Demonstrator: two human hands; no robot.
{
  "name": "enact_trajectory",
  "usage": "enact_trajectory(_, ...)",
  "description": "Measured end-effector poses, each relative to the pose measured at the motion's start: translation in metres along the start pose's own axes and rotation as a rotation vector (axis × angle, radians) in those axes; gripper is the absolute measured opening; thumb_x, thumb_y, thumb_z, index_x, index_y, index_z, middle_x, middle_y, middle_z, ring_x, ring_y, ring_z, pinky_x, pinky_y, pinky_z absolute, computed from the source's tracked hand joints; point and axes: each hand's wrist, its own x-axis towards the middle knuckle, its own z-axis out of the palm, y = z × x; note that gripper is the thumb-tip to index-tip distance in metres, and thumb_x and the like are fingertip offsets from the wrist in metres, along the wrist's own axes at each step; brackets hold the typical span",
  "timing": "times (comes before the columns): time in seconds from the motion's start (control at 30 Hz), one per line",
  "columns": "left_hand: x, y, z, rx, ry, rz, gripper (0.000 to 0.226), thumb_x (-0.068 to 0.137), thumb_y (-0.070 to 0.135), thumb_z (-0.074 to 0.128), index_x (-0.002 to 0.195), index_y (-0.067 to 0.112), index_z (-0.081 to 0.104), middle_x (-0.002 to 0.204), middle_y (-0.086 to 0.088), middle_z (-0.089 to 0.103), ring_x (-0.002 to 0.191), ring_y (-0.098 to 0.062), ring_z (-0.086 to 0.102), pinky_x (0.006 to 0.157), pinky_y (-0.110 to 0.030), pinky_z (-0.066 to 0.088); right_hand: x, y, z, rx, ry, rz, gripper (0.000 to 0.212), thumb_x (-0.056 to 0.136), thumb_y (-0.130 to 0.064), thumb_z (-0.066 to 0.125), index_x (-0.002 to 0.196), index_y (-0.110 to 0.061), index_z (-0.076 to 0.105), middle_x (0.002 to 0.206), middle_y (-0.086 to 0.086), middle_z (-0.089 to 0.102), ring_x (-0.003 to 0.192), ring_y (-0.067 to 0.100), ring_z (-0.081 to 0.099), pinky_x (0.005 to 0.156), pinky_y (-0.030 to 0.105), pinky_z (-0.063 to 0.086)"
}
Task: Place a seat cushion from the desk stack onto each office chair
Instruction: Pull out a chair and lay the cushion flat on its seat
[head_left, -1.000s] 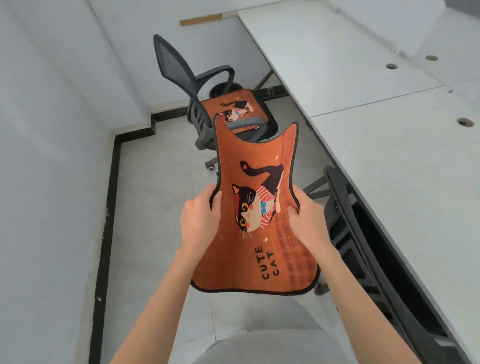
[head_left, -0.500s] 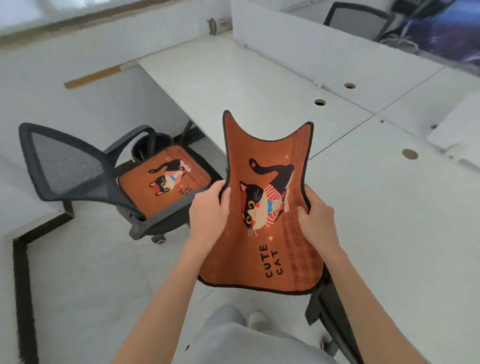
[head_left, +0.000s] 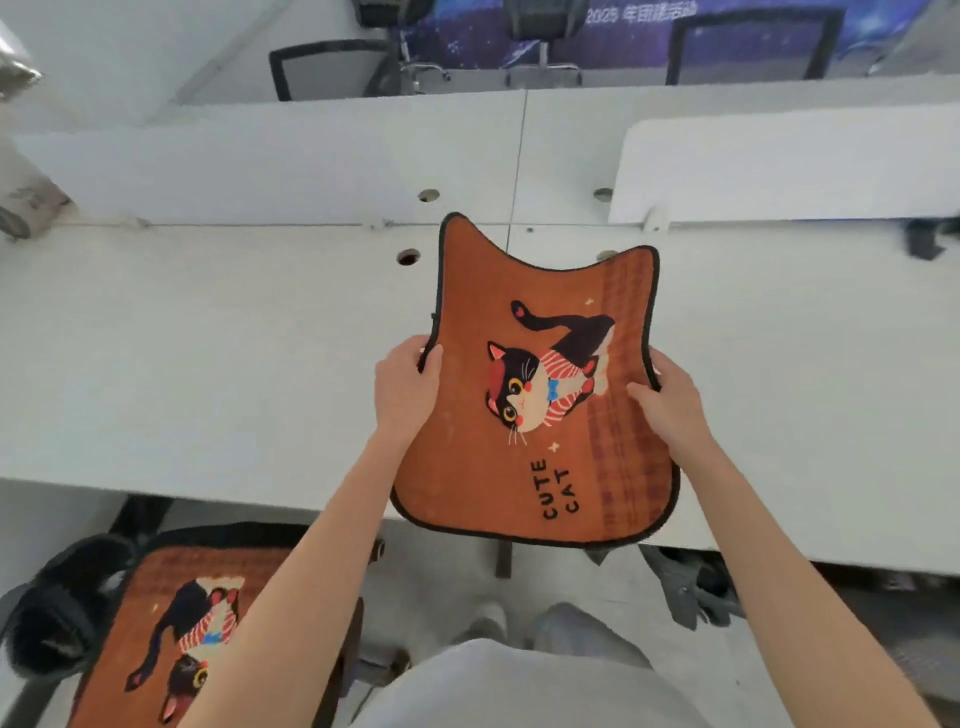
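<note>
Orange cushion with a black cat print, lower left: lies flat on the seat of a black office chair, partly covered by the person's left forearm. White desk: runs across the whole width, with round cable holes near its far edge and white divider panels standing behind it. Left hand: gripping the left edge of a second orange cushion, thumb on the printed face, fingers curled round behind the black trim. Second cushion: held up in the air in front of the person, above the near edge of the desk, printed side towards the holder; two pointed corners at the top, a cat in a striped scarf at the middle, the words "CUTE CAT" below, a darker checked band down its right side. Right hand: gripping the right edge at about the same height, thumb lying on the face, fingers wrapped behind. Dark chair base: under the desk, lower right, blurred. Further black chairs: beyond the dividers, top, before a blue banner.
</note>
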Motion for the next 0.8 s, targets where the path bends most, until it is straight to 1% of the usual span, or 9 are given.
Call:
enact_trajectory(0.1, 0.032, -0.016, 0.017, -0.07, -0.115, -0.095, 0.026, 0.093, 0.02, 0.045, 0.108, 0.006, 0.062, 0.107, -0.012, 0.068, 0.098, -0.026, 0.061, 0.083, -0.029, 0.043, 0.02, 0.017, 0.004, -0.043, 0.045, 0.092, 0.037, 0.093, -0.018, 0.045, 0.13, -0.017, 0.047, 0.127, 0.006, 0.057, 0.111, 0.028, 0.058, 0.091, 0.036, 0.046)
enact_trajectory(0.2, 0.048, -0.044, 0.038, -0.1, -0.234, -0.259, 0.031, 0.09, 0.02, 0.051, 0.116, 0.007, 0.058, 0.117, -0.015, 0.064, 0.106, -0.031, 0.06, 0.094, -0.039, 0.047, 0.037, 0.043, 0.014, -0.175, 0.022, 0.192, 0.037, 0.094, -0.024, 0.045, 0.129, -0.014, 0.046, 0.129, 0.009, 0.057, 0.113, 0.031, 0.057, 0.096, 0.04, 0.045)
enact_trajectory(0.33, 0.047, -0.085, 0.054, -0.05, -0.285, -0.438, 0.039, 0.087, 0.014, 0.051, 0.124, 0.001, 0.051, 0.123, -0.02, 0.059, 0.11, -0.036, 0.056, 0.095, -0.042, 0.045, 0.055, 0.094, 0.014, -0.41, -0.011, 0.252, 0.033, 0.093, -0.031, 0.042, 0.116, -0.008, 0.053, 0.116, 0.015, 0.063, 0.1, 0.033, 0.061, 0.088, 0.039, 0.048)
enact_trajectory(0.4, 0.044, -0.099, 0.057, 0.004, -0.308, -0.445, 0.04, 0.086, 0.011, 0.05, 0.125, 0.001, 0.049, 0.123, -0.022, 0.058, 0.11, -0.037, 0.055, 0.095, -0.043, 0.045, 0.054, 0.108, 0.006, -0.527, -0.008, 0.291, 0.028, 0.09, -0.024, 0.043, 0.105, -0.003, 0.057, 0.108, 0.019, 0.065, 0.095, 0.034, 0.06, 0.084, 0.037, 0.045)
enact_trajectory(0.5, 0.042, -0.1, 0.061, 0.1, -0.289, -0.359, 0.038, 0.085, 0.009, 0.048, 0.122, -0.002, 0.049, 0.123, -0.024, 0.056, 0.114, -0.04, 0.051, 0.097, -0.045, 0.041, 0.042, 0.107, -0.005, -0.534, 0.039, 0.373, 0.034, 0.09, -0.022, 0.046, 0.114, 0.001, 0.052, 0.119, 0.023, 0.057, 0.111, 0.036, 0.049, 0.09, 0.037, 0.039)
enact_trajectory(0.57, 0.043, -0.091, 0.067, 0.224, -0.216, -0.242, 0.047, 0.084, 0.007, 0.048, 0.13, -0.003, 0.042, 0.134, -0.028, 0.045, 0.128, -0.041, 0.036, 0.107, -0.048, 0.031, 0.022, 0.103, -0.012, -0.466, 0.085, 0.378, 0.043, 0.092, -0.019, 0.045, 0.131, 0.001, 0.043, 0.134, 0.021, 0.048, 0.126, 0.035, 0.039, 0.103, 0.036, 0.029)
enact_trajectory(0.63, 0.041, -0.068, 0.076, 0.236, -0.221, -0.077, 0.053, 0.085, 0.006, 0.048, 0.136, 0.0, 0.036, 0.144, -0.025, 0.034, 0.137, -0.038, 0.024, 0.113, -0.048, 0.023, -0.005, 0.099, -0.024, -0.416, 0.162, 0.344, 0.043, 0.094, -0.014, 0.044, 0.135, -0.003, 0.04, 0.141, 0.015, 0.044, 0.132, 0.031, 0.034, 0.109, 0.031, 0.021)
enact_trajectory(0.7, 0.037, -0.037, 0.091, 0.18, -0.335, 0.107, 0.047, 0.087, 0.006, 0.049, 0.134, 0.003, 0.042, 0.144, -0.02, 0.037, 0.137, -0.033, 0.027, 0.112, -0.044, 0.025, -0.037, 0.095, -0.037, -0.36, 0.345, 0.302, 0.039, 0.093, -0.012, 0.045, 0.132, -0.005, 0.046, 0.139, 0.012, 0.047, 0.132, 0.027, 0.035, 0.107, 0.026, 0.023)
enact_trajectory(0.8, 0.013, 0.015, 0.122, 0.071, -0.63, 0.343, 0.036, 0.09, 0.006, 0.048, 0.126, 0.007, 0.051, 0.138, -0.012, 0.047, 0.132, -0.025, 0.038, 0.107, -0.032, 0.032, -0.094, 0.085, -0.06, -0.319, 0.69, 0.299, 0.033, 0.091, -0.007, 0.047, 0.123, -0.008, 0.054, 0.132, 0.007, 0.053, 0.127, 0.025, 0.039, 0.095, 0.016, 0.025)
